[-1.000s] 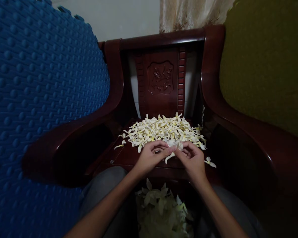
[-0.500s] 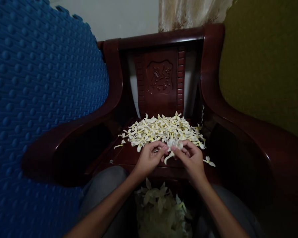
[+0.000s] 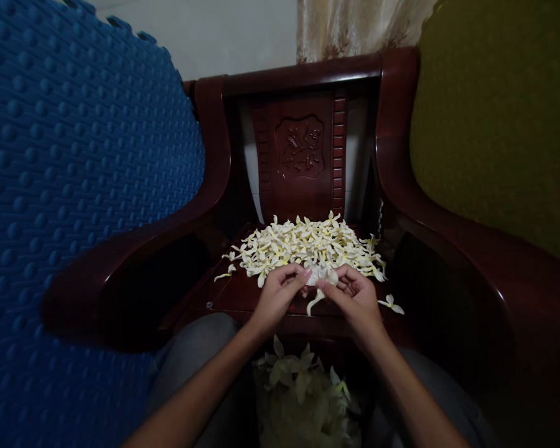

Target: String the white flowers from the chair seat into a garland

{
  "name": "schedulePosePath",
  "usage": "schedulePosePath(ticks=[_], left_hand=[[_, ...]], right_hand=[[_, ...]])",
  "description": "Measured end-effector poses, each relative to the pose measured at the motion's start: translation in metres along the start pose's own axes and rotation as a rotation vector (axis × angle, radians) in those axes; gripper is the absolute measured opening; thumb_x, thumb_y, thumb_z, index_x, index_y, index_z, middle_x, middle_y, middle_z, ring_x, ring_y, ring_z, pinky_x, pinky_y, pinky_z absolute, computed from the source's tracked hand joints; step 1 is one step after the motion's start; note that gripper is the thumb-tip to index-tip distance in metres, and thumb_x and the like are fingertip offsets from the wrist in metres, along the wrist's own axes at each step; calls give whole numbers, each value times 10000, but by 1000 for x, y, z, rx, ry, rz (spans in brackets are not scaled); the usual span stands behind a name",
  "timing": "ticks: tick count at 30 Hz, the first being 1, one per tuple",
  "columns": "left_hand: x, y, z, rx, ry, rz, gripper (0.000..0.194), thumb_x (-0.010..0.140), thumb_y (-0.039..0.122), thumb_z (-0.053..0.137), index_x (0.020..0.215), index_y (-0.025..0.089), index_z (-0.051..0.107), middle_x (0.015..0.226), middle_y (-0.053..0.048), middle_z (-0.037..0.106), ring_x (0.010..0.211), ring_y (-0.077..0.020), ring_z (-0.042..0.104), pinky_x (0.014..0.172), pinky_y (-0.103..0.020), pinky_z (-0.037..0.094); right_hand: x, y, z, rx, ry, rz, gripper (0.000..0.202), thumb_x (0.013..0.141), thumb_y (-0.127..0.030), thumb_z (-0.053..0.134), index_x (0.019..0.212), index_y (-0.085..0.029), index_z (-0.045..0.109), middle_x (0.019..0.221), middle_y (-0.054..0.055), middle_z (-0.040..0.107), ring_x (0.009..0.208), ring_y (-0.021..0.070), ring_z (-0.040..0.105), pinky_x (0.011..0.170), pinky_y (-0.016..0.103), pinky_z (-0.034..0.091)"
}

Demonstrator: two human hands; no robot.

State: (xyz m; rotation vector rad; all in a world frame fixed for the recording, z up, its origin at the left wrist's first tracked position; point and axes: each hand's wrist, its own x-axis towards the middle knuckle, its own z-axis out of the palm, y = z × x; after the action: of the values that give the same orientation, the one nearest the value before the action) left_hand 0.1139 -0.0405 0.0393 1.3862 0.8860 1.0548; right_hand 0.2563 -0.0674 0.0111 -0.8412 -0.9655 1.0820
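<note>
Between my two hands is a white flower (image 3: 322, 274), its pale curved tube hanging down below the petals. My left hand (image 3: 282, 291) pinches at the flower's left side, thumb against fingertips. From the right, my right hand (image 3: 354, 292) grips it, with the thumb across the front near the tube. Just behind both hands lies a heap of white and yellowish flowers (image 3: 303, 239) on the dark red wooden seat (image 3: 242, 295). One loose flower (image 3: 391, 304) lies right of my right hand, and another (image 3: 224, 272) left of the heap.
Curved wooden armrests (image 3: 135, 242) flank the seat, below a carved backrest (image 3: 303, 149). A blue studded foam mat (image 3: 74, 155) stands on the left, an olive-coloured mat (image 3: 490, 124) on the right. Between my knees is a container or bag of flowers (image 3: 303, 398).
My left fingers have shifted slightly left and up along the petals. The flower has moved a little left and down with my right hand.
</note>
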Motion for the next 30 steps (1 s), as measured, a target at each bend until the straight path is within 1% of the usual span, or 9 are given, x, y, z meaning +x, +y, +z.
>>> schedulePosePath(ticks=[3, 5, 9, 12, 15, 19, 22, 25, 30], left_hand=[[-1, -2, 2, -174, 31, -120, 326, 648, 377, 787, 785, 128, 627, 749, -17, 620, 654, -107, 551, 631, -214, 444], [-1, -4, 4, -220, 25, -133, 336, 636, 357, 804, 818, 125, 644, 798, -25, 636, 705, -108, 571, 687, -215, 464], [0, -9, 5, -188, 51, -49, 320, 684, 407, 759, 733, 121, 625, 706, 1, 575, 648, -89, 516, 625, -193, 435], [0, -8, 2, -67, 89, 39, 342, 672, 413, 757, 644, 125, 574, 666, 12, 505, 618, -90, 467, 563, -189, 394], [1, -5, -2, 32, 76, 76, 340, 681, 408, 740, 614, 133, 551, 657, 8, 485, 622, -100, 455, 561, -196, 383], [1, -1, -5, 61, 73, 100, 319, 666, 375, 750, 595, 129, 560, 654, 3, 507, 627, -100, 465, 575, -196, 385], [0, 0, -5, 8, 83, 70, 339, 620, 376, 783, 591, 131, 551, 633, 10, 521, 602, -99, 485, 561, -199, 407], [0, 2, -3, -29, 88, 68, 330, 619, 373, 787, 614, 129, 566, 641, 9, 543, 599, -100, 512, 563, -204, 441], [-1, 2, 2, 8, 49, 145, 232, 688, 334, 741, 781, 125, 699, 795, -53, 657, 762, -168, 609, 648, -243, 508]], right_hand=[[0, 1, 1, 13, 36, -27, 285, 599, -292, 828, 653, -186, 569, 642, -28, 586, 601, 113, 556, 583, 220, 462], [-2, 2, 4, 30, 59, -35, 274, 602, -266, 826, 659, -186, 571, 642, -37, 569, 594, 101, 539, 572, 207, 452], [-6, 4, 12, 86, 45, 27, 300, 598, -286, 830, 670, -184, 558, 644, -33, 585, 564, 96, 531, 540, 203, 452], [-9, 6, 16, 107, 18, 81, 303, 626, -337, 812, 684, -183, 557, 656, -24, 600, 559, 103, 544, 535, 212, 470], [-11, 6, 16, 103, -7, 108, 289, 652, -347, 795, 698, -182, 563, 679, -17, 599, 563, 103, 546, 548, 219, 486], [-11, 5, 14, 110, -29, 125, 293, 651, -346, 798, 691, -185, 557, 699, -11, 597, 581, 105, 548, 556, 219, 494], [-11, 5, 15, 98, -40, 133, 302, 652, -366, 795, 691, -189, 553, 704, -11, 596, 585, 114, 550, 563, 230, 499], [-11, 6, 15, 98, -49, 128, 310, 654, -372, 794, 703, -191, 547, 688, -24, 589, 572, 108, 543, 569, 226, 493], [-9, 5, 14, 122, -67, 86, 329, 625, -344, 816, 675, -190, 531, 704, -26, 586, 584, 105, 543, 561, 219, 495]])
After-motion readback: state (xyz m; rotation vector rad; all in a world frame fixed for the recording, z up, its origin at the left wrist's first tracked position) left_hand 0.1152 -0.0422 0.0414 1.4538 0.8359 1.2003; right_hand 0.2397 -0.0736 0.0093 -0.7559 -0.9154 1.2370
